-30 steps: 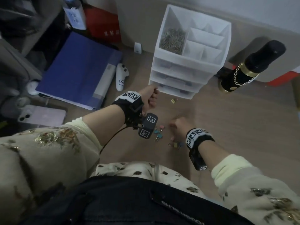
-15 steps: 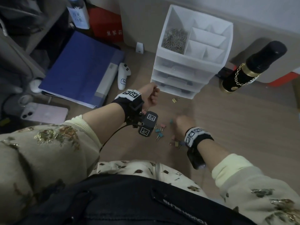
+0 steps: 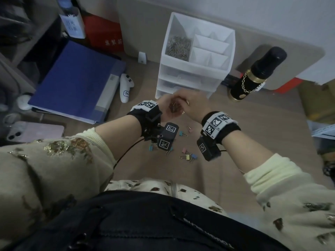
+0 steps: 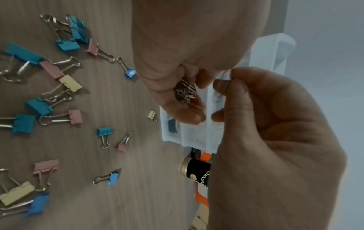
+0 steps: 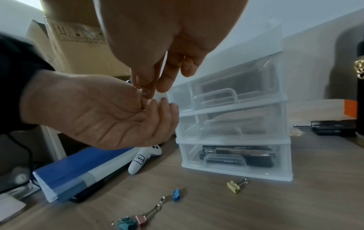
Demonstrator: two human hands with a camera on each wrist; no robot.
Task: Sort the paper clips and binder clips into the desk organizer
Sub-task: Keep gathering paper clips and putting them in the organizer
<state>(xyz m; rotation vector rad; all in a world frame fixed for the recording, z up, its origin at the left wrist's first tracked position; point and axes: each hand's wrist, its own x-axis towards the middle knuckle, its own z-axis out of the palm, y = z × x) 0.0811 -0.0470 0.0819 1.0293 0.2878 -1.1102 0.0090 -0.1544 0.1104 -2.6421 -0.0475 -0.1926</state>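
My left hand [image 3: 167, 108] is held palm up in front of the white desk organizer [image 3: 196, 73], loosely cupped, and carries a small pile of paper clips [image 4: 185, 91]. My right hand [image 5: 151, 91] hangs just above that palm and pinches a single paper clip [image 5: 138, 89] between thumb and fingertips. The organizer's top left compartment holds a heap of paper clips [image 3: 178, 47]; its other top compartments look bare. Several coloured binder clips [image 3: 188, 156] lie scattered on the wooden desk [image 3: 253, 142] below both wrists, and they show clearly in the left wrist view [image 4: 49, 70].
A blue binder [image 3: 78, 82] and a white controller [image 3: 126, 89] lie left of the organizer. A black bottle with a gold chain [image 3: 253, 75] stands at its right. A phone [image 3: 34, 132] sits at the far left. The three clear organizer drawers [image 5: 232, 124] are closed.
My right hand has risen from the binder clips on the desk to the left hand. The left hand has turned from a fist into an upturned cupped palm.
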